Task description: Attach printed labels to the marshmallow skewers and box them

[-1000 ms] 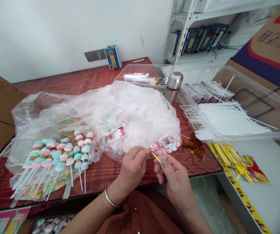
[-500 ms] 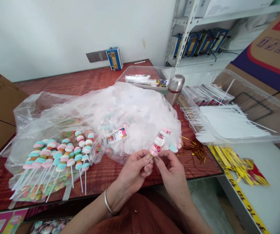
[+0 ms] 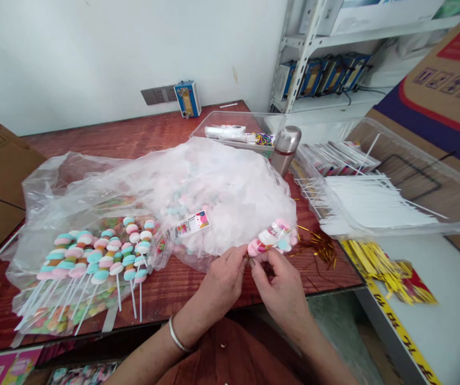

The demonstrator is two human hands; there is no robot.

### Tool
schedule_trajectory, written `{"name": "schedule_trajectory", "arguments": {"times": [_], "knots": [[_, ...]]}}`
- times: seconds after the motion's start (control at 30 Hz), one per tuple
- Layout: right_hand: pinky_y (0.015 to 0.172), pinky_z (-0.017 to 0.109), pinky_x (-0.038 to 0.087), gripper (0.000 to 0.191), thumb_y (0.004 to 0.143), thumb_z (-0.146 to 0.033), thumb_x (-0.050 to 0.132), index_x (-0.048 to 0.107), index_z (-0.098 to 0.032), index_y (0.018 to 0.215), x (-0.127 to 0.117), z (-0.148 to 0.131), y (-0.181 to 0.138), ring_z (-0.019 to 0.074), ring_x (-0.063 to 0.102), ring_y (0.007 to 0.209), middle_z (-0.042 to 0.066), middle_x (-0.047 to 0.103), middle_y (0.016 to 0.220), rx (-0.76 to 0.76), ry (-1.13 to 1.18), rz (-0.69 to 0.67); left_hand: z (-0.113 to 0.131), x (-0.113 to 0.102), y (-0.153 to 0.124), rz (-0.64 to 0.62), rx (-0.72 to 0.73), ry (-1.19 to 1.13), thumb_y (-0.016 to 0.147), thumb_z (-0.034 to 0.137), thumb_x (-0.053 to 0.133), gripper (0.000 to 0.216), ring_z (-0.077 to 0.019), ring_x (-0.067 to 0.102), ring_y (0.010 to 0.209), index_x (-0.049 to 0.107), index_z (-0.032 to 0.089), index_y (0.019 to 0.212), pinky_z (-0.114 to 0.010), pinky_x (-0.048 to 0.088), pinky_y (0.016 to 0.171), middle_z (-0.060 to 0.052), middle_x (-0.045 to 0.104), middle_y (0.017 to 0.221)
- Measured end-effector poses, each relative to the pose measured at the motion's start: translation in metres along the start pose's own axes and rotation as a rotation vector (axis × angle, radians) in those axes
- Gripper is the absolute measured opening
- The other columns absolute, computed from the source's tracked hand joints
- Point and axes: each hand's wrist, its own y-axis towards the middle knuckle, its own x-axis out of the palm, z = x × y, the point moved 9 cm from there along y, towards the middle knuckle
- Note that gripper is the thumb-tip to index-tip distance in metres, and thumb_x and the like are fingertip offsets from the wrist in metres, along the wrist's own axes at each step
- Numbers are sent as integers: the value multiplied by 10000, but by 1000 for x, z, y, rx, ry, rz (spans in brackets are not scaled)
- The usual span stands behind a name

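A pink-and-white marshmallow pop in a printed clear wrapper (image 3: 270,237) leans to the right above the front edge of the table. My left hand (image 3: 224,275) is closed, its fingertips pinching the gathered bottom of the wrapper. Against the same spot, the thumb and fingers of my right hand (image 3: 280,280) press from the other side. The stick and any tie there are hidden by my fingers. Just behind lies a big clear bag of pale marshmallows (image 3: 230,198). Another wrapped pop with a white label (image 3: 192,224) rests on that bag.
Several unwrapped marshmallow skewers (image 3: 101,254) lie at the left on a bag of gummies. Loose gold twist ties (image 3: 320,248) are scattered to the right. A clear bin (image 3: 406,230) holds white sticks; a steel flask (image 3: 286,147) stands beside it. Cardboard boxes flank both sides.
The wrapped pop has tipped to the right and turned, so its printed side now shows. My left hand has rolled over, with its knuckles up.
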Motion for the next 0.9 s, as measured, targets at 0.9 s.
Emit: {"name": "schedule_trajectory", "arguments": {"times": [0.9], "knots": [[725,323,528,275,847,-449,660,637,-194,945,10,15,-2,213,671,790,62,726,870,259,329,-59,-42,34,-11,77,-641,-1170,872,352,611,281,-29,246,334,646,128,1038,-171,161,342,86,436,474]]}}
